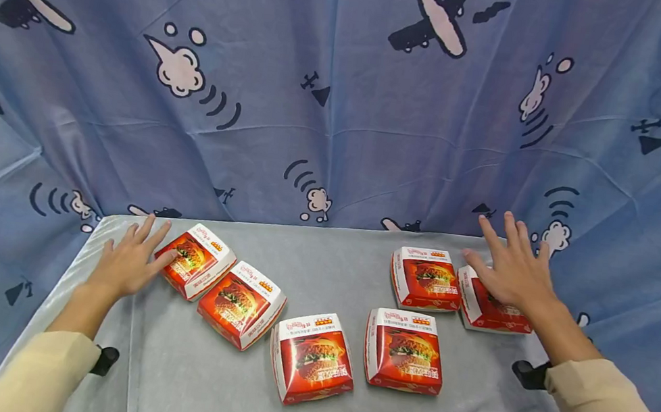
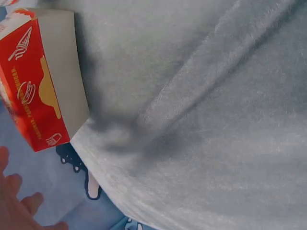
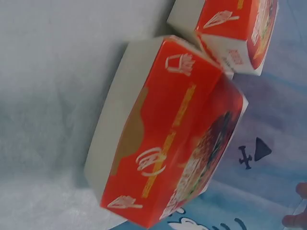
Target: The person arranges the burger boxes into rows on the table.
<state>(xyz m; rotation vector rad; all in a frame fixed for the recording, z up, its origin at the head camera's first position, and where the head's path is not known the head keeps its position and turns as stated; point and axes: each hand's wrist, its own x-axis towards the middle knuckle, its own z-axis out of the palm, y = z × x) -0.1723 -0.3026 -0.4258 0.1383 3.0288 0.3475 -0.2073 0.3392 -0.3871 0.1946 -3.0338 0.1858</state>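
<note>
Spread out at the table's left, my left hand [image 1: 128, 258] has its thumb overlapping the edge of the leftmost red-and-white burger box [image 1: 192, 262]. In the left wrist view, that box [image 2: 36, 81] stands at upper left, with the fingers [image 2: 31, 203] apart below it. My right hand [image 1: 513, 271] reaches over the far-right burger box [image 1: 492, 313], fingers spread and partly hiding its lid. From the right wrist, this box [image 3: 163, 134] fills the middle, and only fingertips [image 3: 298, 219] show at the lower right edge. Neither hand grips anything.
More closed burger boxes lie between the hands: one [image 1: 242, 305] beside the leftmost, one [image 1: 313, 358] at front middle, one [image 1: 404, 350] to its right, and another [image 1: 426, 278] against the far-right box. A grey cloth covers the table [image 1: 193, 387]; a blue patterned curtain [image 1: 343, 99] hangs behind.
</note>
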